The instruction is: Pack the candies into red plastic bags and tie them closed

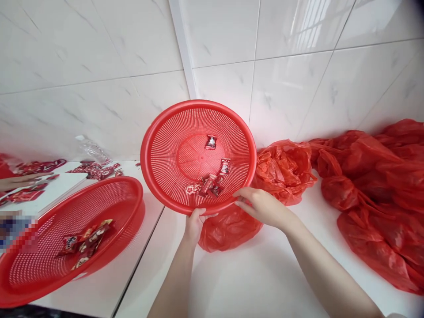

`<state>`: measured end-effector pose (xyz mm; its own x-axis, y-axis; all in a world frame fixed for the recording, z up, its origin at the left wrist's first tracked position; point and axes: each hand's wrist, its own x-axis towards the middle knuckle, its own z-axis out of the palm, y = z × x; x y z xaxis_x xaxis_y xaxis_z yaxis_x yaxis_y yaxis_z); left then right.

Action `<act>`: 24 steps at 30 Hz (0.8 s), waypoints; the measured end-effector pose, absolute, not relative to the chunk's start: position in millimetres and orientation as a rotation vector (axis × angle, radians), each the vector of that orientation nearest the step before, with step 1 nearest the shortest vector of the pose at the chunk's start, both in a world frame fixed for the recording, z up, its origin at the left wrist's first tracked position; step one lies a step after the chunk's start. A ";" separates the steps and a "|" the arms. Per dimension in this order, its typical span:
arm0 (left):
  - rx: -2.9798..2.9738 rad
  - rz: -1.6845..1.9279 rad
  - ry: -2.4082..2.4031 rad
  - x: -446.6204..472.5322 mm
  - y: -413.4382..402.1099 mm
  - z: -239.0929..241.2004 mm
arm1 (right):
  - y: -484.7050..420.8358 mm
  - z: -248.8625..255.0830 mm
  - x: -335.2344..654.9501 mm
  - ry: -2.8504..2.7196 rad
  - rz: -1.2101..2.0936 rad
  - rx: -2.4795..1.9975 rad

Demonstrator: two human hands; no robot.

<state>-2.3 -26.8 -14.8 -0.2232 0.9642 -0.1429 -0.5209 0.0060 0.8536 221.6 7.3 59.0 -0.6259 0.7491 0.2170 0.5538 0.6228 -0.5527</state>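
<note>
Your left hand (194,222) and right hand (261,205) close their fingers on the lower rim of the tilted basket (172,137), its open face toward you, wall (225,79) close behind it, counter (251,274) below it.

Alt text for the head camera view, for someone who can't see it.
The left hand and right hand hold a tilted red mesh basket with wrapped candies over a red plastic bag on a white table.

A plain small-scale sweet-packing room: white marble-look wall tiles (99,66) meet in a corner behind a white worktop (258,274), which carries red mesh baskets (172,132) of wrapped sweets (211,141) and heaped red plastic bags (374,185).
</note>
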 end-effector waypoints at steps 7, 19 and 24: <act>0.563 1.418 0.941 15.8 -36.3 -10.1 | 13.4 35.2 204.6 -2.491 0.340 -0.927; 0.552 1.496 0.971 7.4 -24.7 -27.3 | 14.5 30.0 202.1 -2.401 0.697 -0.752; 0.574 1.580 1.057 -11.8 -15.2 -31.1 | 16.4 40.2 216.3 -2.070 1.251 -0.780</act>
<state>-11.8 -15.2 -31.1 -0.2859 0.9440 -0.1648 -0.5124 -0.0053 0.8587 216.3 16.4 40.2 -0.6530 0.7346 0.1842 0.1785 0.3856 -0.9052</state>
